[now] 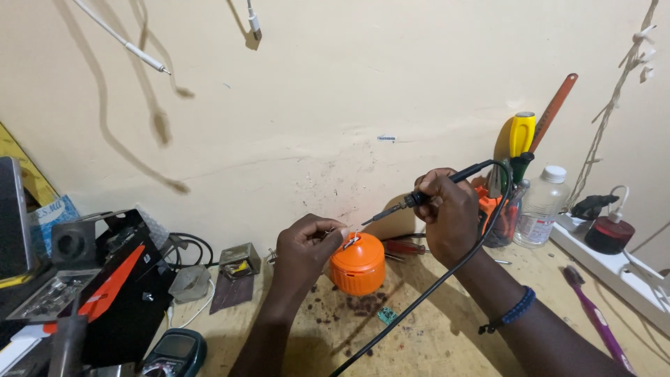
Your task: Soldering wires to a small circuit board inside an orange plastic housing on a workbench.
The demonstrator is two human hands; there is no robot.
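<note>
My right hand grips a black soldering iron, its tip pointing down-left toward the top of an orange round plastic device. The iron's black cable trails down over my right forearm. My left hand pinches a thin wire or lead at a small metal part on top of the orange device. The device stands on the worn wooden bench between both hands.
A tool cup with screwdrivers and a clear plastic bottle stand at right, beside a white power strip and a purple toothbrush. A multimeter and black-and-orange equipment sit at left. A small green board lies near.
</note>
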